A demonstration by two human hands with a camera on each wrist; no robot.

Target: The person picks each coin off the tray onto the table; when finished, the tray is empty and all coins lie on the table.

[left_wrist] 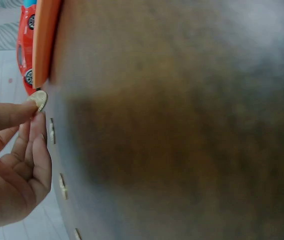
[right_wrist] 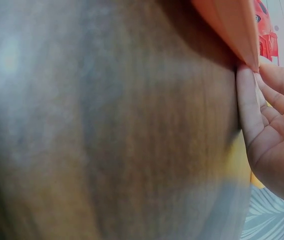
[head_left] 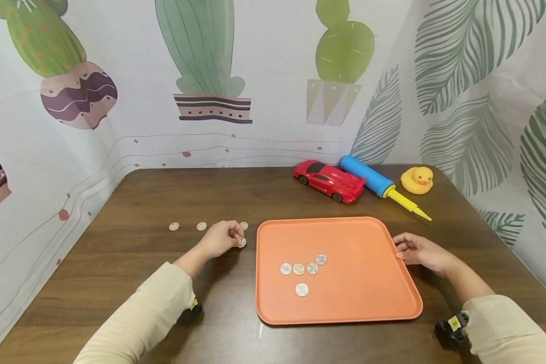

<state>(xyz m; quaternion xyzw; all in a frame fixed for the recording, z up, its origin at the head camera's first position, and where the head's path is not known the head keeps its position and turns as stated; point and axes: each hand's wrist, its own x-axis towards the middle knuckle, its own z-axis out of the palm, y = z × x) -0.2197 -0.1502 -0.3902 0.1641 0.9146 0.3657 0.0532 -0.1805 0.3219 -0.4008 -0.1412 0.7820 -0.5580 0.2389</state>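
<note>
The left hand (head_left: 219, 239) was at the near left edge of the flat orange plastic tray (head_left: 368, 303), its thumb and forefinger pinched on one small round silver-and-gold coin (head_left: 241, 242). The left wrist view showed that coin (left_wrist: 39, 99) held by its rim at the fingertips (left_wrist: 31, 108), the other fingers loosely curled behind it. Three similar coins lay in a row on the dark wooden table (head_left: 132, 263), one (head_left: 243, 225) just beyond the hand, the others (head_left: 201, 226) (head_left: 174, 226) further left. Five coins (head_left: 302, 289) already lay inside the tray, loosely clustered.

The right hand (head_left: 422, 252) rested against the tray's right rim, fingers lightly curled and touching it; the right wrist view showed fingertips (right_wrist: 247, 80) against the rim's edge, not wrapped round it.

Assessment: the pinch appeared shallow, so the coin would be best kept level and carried low over the rim before release. The right hand's bracing looked adequate to stop the tray sliding.

A red toy sports car (head_left: 329, 180), a blue-and-yellow hand pump (head_left: 382, 186) and a yellow rubber duck (head_left: 417, 180) stood at the far edge, well apart.
</note>
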